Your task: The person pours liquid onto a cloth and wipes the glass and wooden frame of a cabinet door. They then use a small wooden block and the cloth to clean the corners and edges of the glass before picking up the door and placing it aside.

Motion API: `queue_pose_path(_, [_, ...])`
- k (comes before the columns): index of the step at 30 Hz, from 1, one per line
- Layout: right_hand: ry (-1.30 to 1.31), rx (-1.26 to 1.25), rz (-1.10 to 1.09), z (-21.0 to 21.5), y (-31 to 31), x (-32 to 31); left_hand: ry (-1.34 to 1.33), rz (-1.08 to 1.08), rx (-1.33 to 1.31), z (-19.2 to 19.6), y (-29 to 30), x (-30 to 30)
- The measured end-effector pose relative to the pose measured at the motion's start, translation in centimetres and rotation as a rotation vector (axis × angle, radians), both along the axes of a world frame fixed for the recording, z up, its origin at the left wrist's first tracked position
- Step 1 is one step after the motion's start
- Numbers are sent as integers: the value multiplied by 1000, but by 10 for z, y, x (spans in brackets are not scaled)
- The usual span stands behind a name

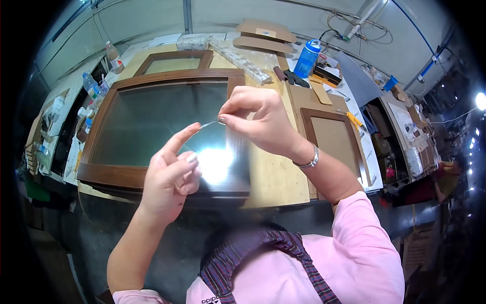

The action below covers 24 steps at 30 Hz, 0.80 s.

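My right hand [259, 117] pinches one end of a thin, clear strip [208, 123] between thumb and fingertips, above the glass of a wooden-framed panel [172, 81]. From there the strip runs to the tip of the outstretched index finger of my left hand [172, 175]. The left thumb stands apart from that finger, and the other left fingers are curled in. Whether the strip sticks to the fingertip or only touches it, I cannot tell. The brown panel lies flat on the workbench below both hands, with bright glare on its near right part.
Smaller framed panels lie at the back [171, 63] and on the right [331, 142]. A blue bottle [307, 60], a dark glove [295, 78] and a yellow utility knife [354, 119] are at the right. Plastic bottles [92, 85] stand at the left. Cardboard [266, 33] lies at the back.
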State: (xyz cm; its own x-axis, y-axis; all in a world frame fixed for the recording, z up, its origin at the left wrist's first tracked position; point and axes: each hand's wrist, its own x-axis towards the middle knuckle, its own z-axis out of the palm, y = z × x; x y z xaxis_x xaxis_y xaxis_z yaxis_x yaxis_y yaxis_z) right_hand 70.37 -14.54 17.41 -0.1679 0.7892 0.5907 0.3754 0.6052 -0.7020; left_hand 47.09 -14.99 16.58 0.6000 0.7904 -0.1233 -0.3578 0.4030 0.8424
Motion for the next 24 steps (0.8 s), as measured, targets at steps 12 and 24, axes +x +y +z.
queue_pose_path(12, [-39, -606, 291, 15, 6, 4, 434, 333, 687, -43, 52, -34])
queue_pose_path(24, [-41, -794, 360, -18, 39, -2, 545, 284, 834, -48, 46, -36])
